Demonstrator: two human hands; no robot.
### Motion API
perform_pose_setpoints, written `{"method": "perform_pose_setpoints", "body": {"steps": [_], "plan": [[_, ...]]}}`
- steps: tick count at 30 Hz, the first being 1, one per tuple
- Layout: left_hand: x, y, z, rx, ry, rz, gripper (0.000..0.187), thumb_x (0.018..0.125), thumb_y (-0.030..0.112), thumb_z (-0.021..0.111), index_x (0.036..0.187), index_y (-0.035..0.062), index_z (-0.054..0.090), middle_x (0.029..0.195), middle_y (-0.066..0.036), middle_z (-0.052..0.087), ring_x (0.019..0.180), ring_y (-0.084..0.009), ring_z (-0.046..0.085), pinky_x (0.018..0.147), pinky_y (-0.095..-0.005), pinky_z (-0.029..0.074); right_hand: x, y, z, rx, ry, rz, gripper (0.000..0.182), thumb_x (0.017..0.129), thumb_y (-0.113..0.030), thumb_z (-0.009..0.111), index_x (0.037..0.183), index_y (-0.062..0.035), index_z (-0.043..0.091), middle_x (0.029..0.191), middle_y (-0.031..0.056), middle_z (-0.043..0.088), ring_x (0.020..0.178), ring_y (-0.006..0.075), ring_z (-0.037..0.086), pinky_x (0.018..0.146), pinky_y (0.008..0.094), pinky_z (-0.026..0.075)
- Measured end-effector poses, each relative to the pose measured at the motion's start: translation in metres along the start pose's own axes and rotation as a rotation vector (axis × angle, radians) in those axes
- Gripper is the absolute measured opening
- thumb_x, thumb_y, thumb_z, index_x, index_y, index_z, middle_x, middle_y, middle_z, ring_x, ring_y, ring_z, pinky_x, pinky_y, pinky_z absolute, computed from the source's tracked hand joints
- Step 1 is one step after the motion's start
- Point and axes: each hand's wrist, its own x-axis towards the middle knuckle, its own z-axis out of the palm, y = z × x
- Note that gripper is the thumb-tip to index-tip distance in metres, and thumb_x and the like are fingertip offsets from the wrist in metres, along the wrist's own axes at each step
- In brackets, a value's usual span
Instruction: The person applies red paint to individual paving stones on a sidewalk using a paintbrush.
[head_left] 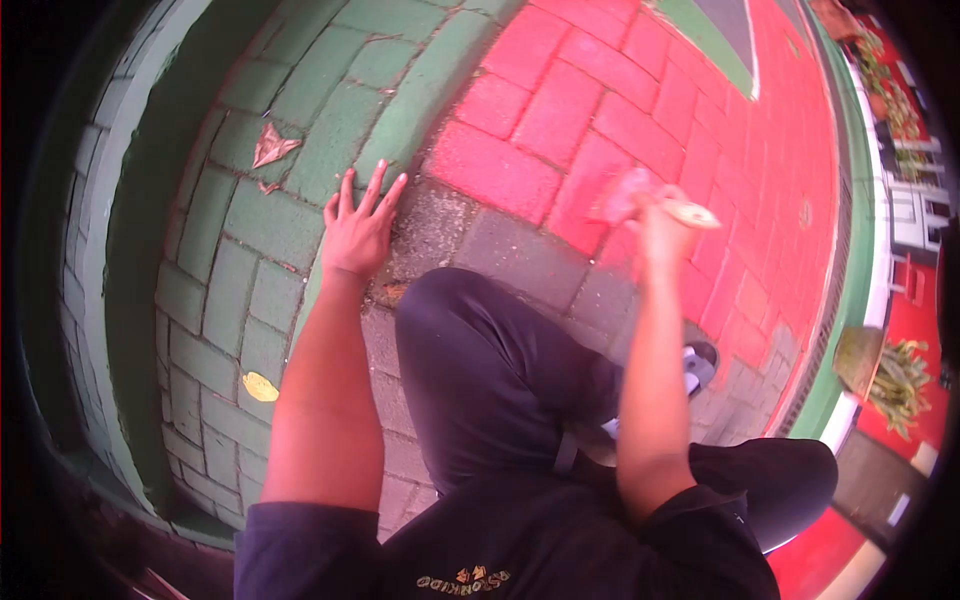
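Note:
My right hand (665, 230) is wrapped around a paintbrush, whose pale handle end (695, 214) sticks out on the right. Its bristle end is a pink blur against the red-painted paving (500, 165). My left hand (362, 232) lies with fingers spread on the green edging (410, 110) beside the red area. Between my hands and my knee, unpainted grey pavers (525, 258) border the wet-looking red ones.
Green pavers (270, 220) stretch to the left, with a dry brown leaf (272, 147) and a yellow leaf (260, 387) on them. A raised kerb (125, 280) runs along the far left. Potted plants (900, 385) stand at right, past a drain grate (826, 345).

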Motion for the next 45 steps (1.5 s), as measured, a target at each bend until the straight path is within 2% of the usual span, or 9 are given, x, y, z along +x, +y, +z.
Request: {"method": "perform_pose_setpoints", "body": {"steps": [8,14,18,21,22,25,27,31,45], "plan": [[0.001,-0.012,0.018,-0.066,0.063,0.069,0.059,0.104,0.028,0.048,0.161,0.0265,0.031,0.165,0.001,0.036,0.148,-0.0413,0.034,0.117,-0.0565,0.032,0.069,-0.093,-0.311,-0.187,-0.067,0.168,0.020,0.088,-0.016,0.075,0.101,-0.0114,0.060,0.102,0.0057,0.072,0.094,0.0172,0.069,0.079,0.0360,0.058],[0.009,-0.022,0.040,0.144,0.021,0.081,0.062,0.106,0.032,0.044,0.163,0.0365,0.021,0.172,0.004,0.016,0.148,-0.0381,0.034,0.111,-0.0541,0.042,-0.062,-0.176,-0.513,-0.475,0.071,0.253,0.031,0.085,-0.018,0.080,0.091,-0.0159,0.050,0.099,0.0008,0.064,0.100,0.0151,0.065,0.082,0.0354,0.058],[-0.002,0.074,-0.047,0.489,-0.320,-0.077,0.076,0.100,0.035,0.048,0.165,0.0346,0.009,0.173,0.005,0.005,0.150,-0.0388,0.033,0.118,-0.0529,0.034,-0.184,-0.124,-0.654,-0.476,0.419,0.231,0.028,0.085,-0.020,0.077,0.092,-0.0130,0.050,0.098,0.0014,0.061,0.099,0.0149,0.064,0.083,0.0370,0.058],[0.028,-0.015,0.010,0.168,-0.208,0.132,0.077,0.101,0.048,0.045,0.165,0.0178,0.014,0.171,-0.006,0.016,0.150,-0.0393,0.031,0.120,-0.0511,0.031,-0.254,-0.048,-0.716,-0.312,0.670,0.324,0.025,0.081,-0.010,0.076,0.086,-0.0132,0.051,0.088,0.0011,0.062,0.086,0.0156,0.067,0.069,0.0353,0.058],[0.035,-0.043,0.027,0.029,-0.113,0.225,0.077,0.103,0.053,0.040,0.164,0.0137,0.016,0.170,-0.010,0.021,0.150,-0.0399,0.032,0.120,-0.0522,0.032,-0.267,-0.022,-0.721,-0.382,0.786,0.404,0.024,0.079,-0.006,0.074,0.083,-0.0128,0.051,0.081,0.0002,0.061,0.080,0.0158,0.068,0.063,0.0364,0.058],[0.049,-0.083,0.047,0.167,-0.339,-0.303,0.098,0.097,0.073,0.036,0.157,-0.0043,0.028,0.159,-0.027,0.036,0.143,-0.0407,0.041,0.121,-0.0493,0.030,-0.293,0.076,-0.738,-0.226,0.893,0.438,0.023,0.074,-0.003,0.078,0.082,-0.0089,0.058,0.079,0.0035,0.064,0.073,0.0181,0.069,0.056,0.0361,0.059],[0.043,-0.089,0.044,0.307,-0.707,-0.490,0.106,0.090,0.080,0.045,0.161,0.0048,0.023,0.158,-0.028,0.036,0.144,-0.0414,0.040,0.119,-0.0515,0.033,-0.294,0.122,-0.734,-0.158,0.896,0.473,0.023,0.072,-0.003,0.081,0.082,-0.0089,0.061,0.080,0.0025,0.066,0.074,0.0160,0.068,0.058,0.0351,0.057],[-0.034,-0.055,0.024,-0.279,-0.544,-0.942,0.106,0.089,0.080,0.046,0.161,0.0066,0.021,0.158,-0.027,0.035,0.143,-0.0413,0.041,0.118,-0.0524,0.036,-0.286,0.203,-0.733,-0.382,0.898,0.492,0.026,0.073,0.000,0.081,0.076,-0.0091,0.057,0.078,0.0003,0.063,0.070,0.0140,0.067,0.058,0.0347,0.061],[-0.064,-0.045,0.043,-0.694,-0.211,-1.295,0.108,0.087,0.081,0.050,0.163,0.0129,0.012,0.159,-0.023,0.033,0.139,-0.0409,0.045,0.112,-0.0558,0.044,-0.313,0.136,-0.697,-0.236,0.909,0.746,0.029,0.081,-0.006,0.081,0.083,-0.0135,0.053,0.085,-0.0009,0.062,0.080,0.0130,0.068,0.065,0.0328,0.061]]}}
